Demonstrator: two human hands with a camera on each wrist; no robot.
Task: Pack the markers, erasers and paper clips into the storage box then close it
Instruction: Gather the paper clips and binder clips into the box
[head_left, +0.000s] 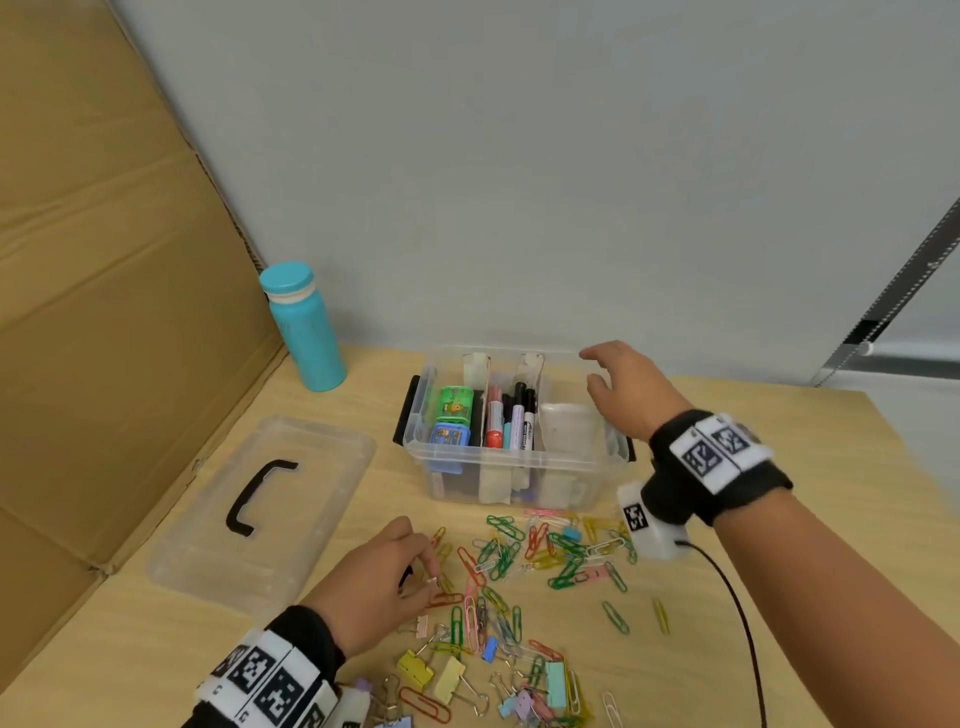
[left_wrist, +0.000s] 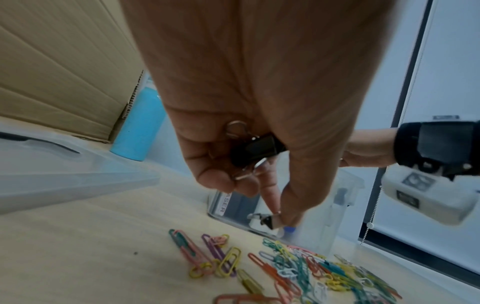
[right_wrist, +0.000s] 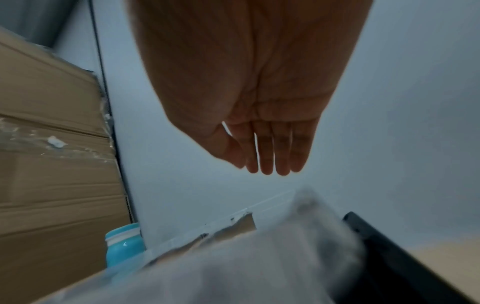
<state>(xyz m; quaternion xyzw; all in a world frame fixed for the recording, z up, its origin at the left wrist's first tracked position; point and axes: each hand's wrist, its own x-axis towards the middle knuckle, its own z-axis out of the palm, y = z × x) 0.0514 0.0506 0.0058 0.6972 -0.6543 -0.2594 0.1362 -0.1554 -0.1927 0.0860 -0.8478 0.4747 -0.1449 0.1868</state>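
Note:
The clear storage box (head_left: 519, 460) stands open at mid-table, with erasers (head_left: 452, 421) in its left compartment and markers (head_left: 511, 421) in the middle one. Its lid (head_left: 260, 509) lies flat to the left. Coloured paper clips (head_left: 550, 561) are scattered in front of the box. My left hand (head_left: 428, 577) is down at the pile's left edge. In the left wrist view it holds a black binder clip (left_wrist: 259, 148) in the palm and pinches a small pale clip (left_wrist: 270, 220) at the fingertips. My right hand (head_left: 592, 369) hovers open over the box's right compartment, fingers (right_wrist: 267, 162) straight, holding nothing.
A teal bottle (head_left: 304, 327) stands at the back left beside a cardboard sheet (head_left: 104, 312). Several binder clips (head_left: 447, 675) lie near the front edge. A black cable (head_left: 737, 623) runs from my right wrist. A black latch (right_wrist: 389, 257) sits on the box's right end.

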